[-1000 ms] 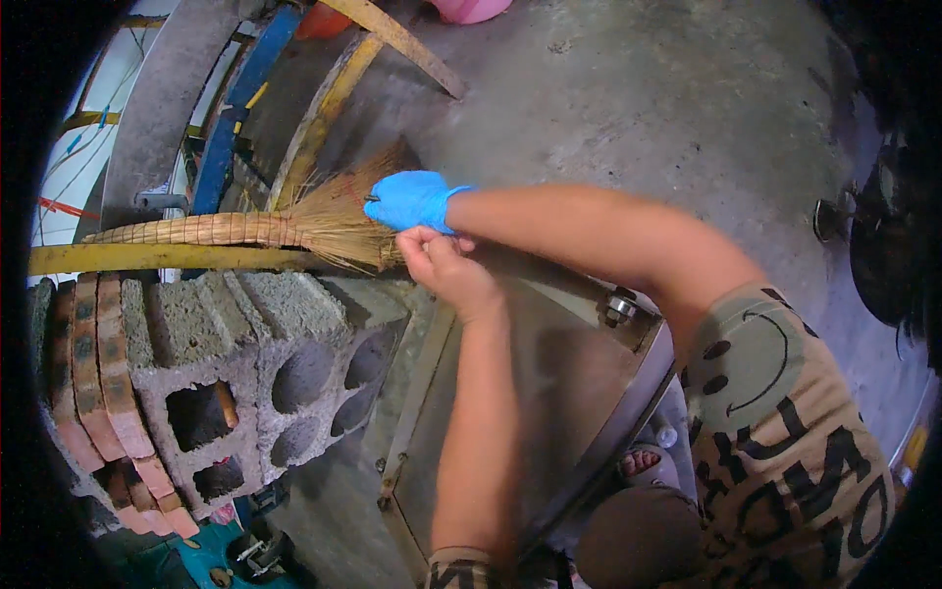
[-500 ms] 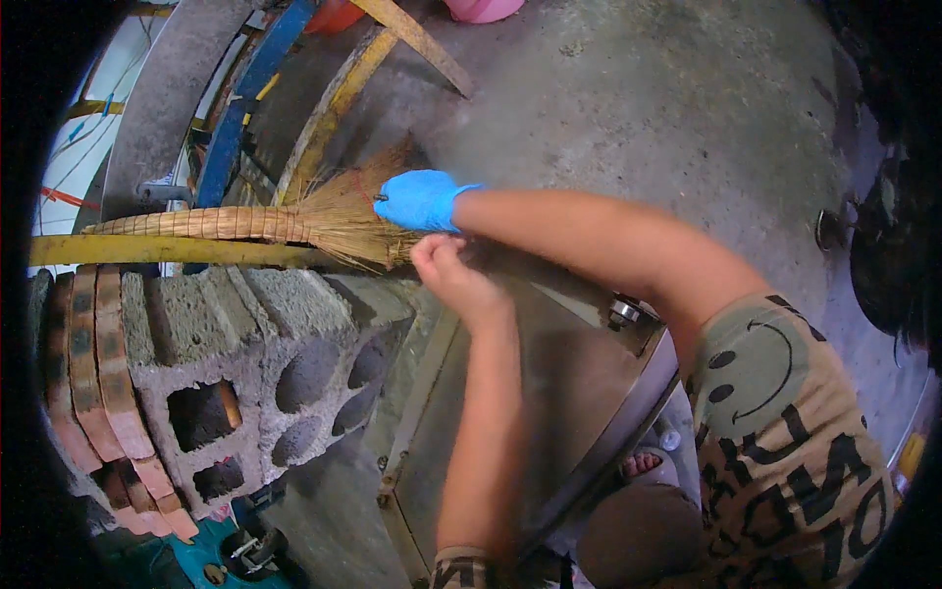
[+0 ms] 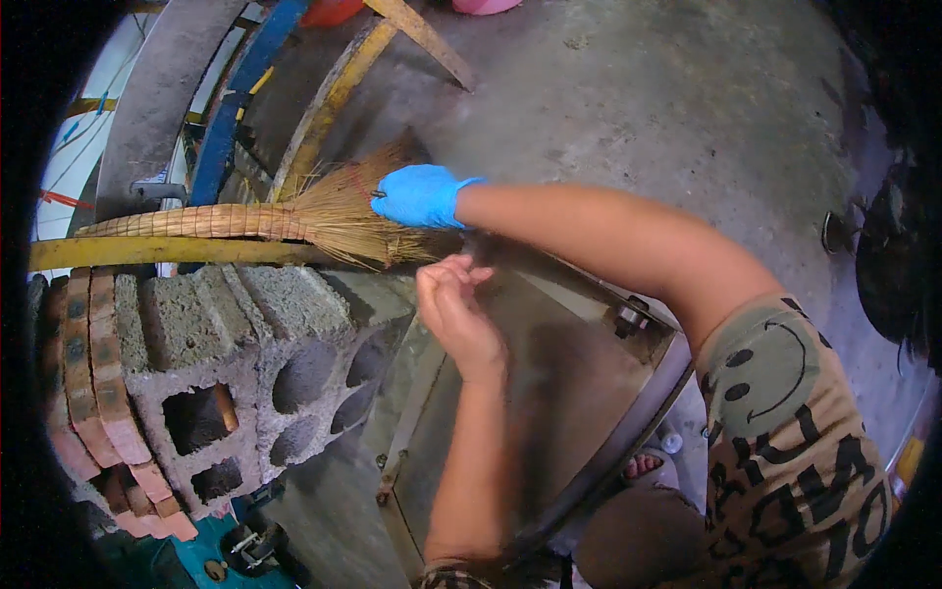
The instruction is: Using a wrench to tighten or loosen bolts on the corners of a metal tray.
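A straw broom [image 3: 353, 211] lies crosswise, its bound, stitched handle toward the left and its loose bristles fanned out to the right. My right hand [image 3: 420, 196], in a blue glove, is closed on the bristle end, with a small dark tip poking out between its fingers; the rest of that item is hidden. Just below the bristles, apart from them, is my bare left hand [image 3: 459, 309]. Its fingers are curled inward, and whatever they may pinch is too small to make out. Beneath both arms is a flat brown metal surface [image 3: 549, 363].
Grey hollow blocks [image 3: 294, 324] and red bricks [image 3: 113, 393] are stacked at the left. A yellow bar [image 3: 186, 251] runs under the broom handle. Yellow legs [image 3: 334, 98] and a blue beam [image 3: 231, 118] stand beyond. Teal equipment [image 3: 211, 555] sits at lower left.
My left hand has drawn back from the bristles, down and slightly right, and its fingers have shifted. My gloved right hand stays at the broom, almost unmoved.
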A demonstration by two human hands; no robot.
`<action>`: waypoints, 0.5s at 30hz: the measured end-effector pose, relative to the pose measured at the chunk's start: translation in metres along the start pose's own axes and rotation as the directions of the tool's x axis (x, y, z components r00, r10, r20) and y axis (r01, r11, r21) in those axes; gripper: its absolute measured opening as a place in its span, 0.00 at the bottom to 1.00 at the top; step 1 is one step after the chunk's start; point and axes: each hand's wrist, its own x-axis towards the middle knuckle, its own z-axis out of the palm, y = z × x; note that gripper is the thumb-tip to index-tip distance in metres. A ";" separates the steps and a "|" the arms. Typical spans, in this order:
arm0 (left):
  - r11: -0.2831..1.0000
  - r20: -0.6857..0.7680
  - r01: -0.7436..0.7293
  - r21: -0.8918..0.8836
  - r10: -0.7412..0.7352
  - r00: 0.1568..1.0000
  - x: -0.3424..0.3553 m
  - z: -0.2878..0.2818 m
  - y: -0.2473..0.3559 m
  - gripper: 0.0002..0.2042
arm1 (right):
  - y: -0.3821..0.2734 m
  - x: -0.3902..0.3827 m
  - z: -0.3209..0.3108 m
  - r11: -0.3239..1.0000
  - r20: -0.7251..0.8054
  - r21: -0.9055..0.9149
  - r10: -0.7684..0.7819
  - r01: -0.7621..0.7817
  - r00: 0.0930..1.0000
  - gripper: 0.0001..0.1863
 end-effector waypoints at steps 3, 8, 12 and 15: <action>0.992 0.000 0.095 -0.087 -0.096 0.995 0.017 -0.007 0.005 0.08 | 0.002 0.005 0.006 0.998 -0.044 0.039 -0.047 0.049 0.998 0.22; 0.916 -0.057 0.369 -0.154 -0.381 0.923 0.059 -0.010 0.024 0.08 | -0.002 -0.002 -0.003 0.999 0.048 0.051 -0.013 0.011 0.999 0.22; 0.881 0.015 0.456 -0.127 -0.458 0.889 0.080 -0.017 0.029 0.07 | -0.010 -0.009 -0.012 0.964 0.195 0.251 0.034 -0.084 0.980 0.21; 0.869 0.036 0.485 -0.099 -0.484 0.874 0.085 -0.018 0.028 0.08 | -0.006 -0.010 -0.013 0.969 0.144 0.246 -0.003 -0.033 0.990 0.21</action>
